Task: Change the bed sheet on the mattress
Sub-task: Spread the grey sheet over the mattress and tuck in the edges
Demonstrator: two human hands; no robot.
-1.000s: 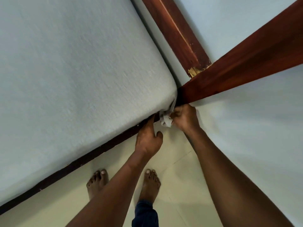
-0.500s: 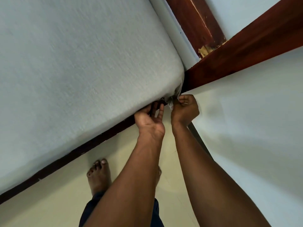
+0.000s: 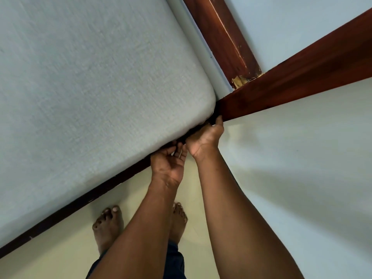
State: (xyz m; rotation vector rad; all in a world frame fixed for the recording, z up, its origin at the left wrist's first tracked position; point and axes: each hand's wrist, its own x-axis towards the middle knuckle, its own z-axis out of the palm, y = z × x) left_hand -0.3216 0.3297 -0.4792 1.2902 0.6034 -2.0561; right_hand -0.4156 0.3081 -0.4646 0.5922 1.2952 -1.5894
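A pale blue-grey bed sheet [image 3: 96, 101] covers the mattress, whose rounded corner [image 3: 203, 109] sits against the dark wooden bed frame [image 3: 281, 85]. Both my hands are at the underside of that corner. My left hand [image 3: 169, 164] is palm up below the mattress edge, its fingers curled round a thin pale sliver of sheet. My right hand [image 3: 205, 137] reaches under the corner itself. Its fingers are hidden beneath the mattress and its thumb lies by the frame rail.
A dark wooden side rail [image 3: 76, 204] runs along under the mattress edge. A wooden post [image 3: 221, 37] stands against the pale wall [image 3: 302, 158]. My bare feet [image 3: 108, 224] are on the cream tiled floor [image 3: 50, 254] close to the bed.
The loose white bit of sheet that hung at the corner is gone from sight under the mattress. Both hands have moved up and in beneath the corner, and the left hand has turned palm up.
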